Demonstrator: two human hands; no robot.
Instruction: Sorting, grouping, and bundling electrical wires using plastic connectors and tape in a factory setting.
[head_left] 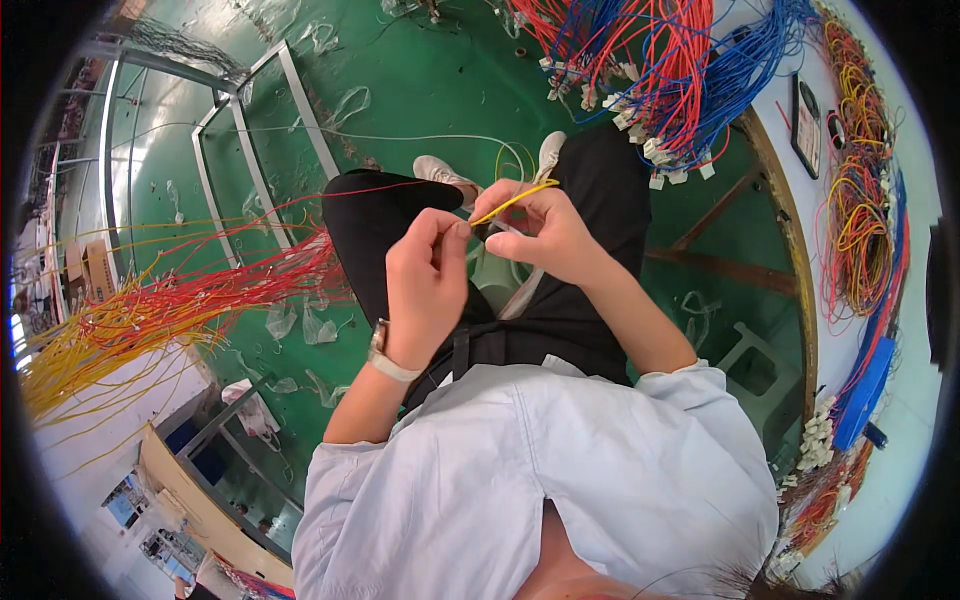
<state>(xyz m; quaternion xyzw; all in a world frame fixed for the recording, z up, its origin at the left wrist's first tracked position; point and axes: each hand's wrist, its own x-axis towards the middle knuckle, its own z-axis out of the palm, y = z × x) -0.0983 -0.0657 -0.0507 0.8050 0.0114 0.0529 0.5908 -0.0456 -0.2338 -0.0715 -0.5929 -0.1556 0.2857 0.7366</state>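
Above the lap, both hands pinch a thin yellow wire (515, 201).

You sit in a wire-harness assembly workshop. At one o'clock, bundles of red and blue wires tipped with white plastic connectors (660, 80) hang off a round white worktable (915, 390). At nine o'clock, long red and yellow wire strands (170, 305) fan out over a green painted floor (420, 90) littered with clear plastic scraps (318, 325).

Both forearms rise over the lap; the left hand (425, 285) and right hand (540, 232) meet, fingertips pinched.
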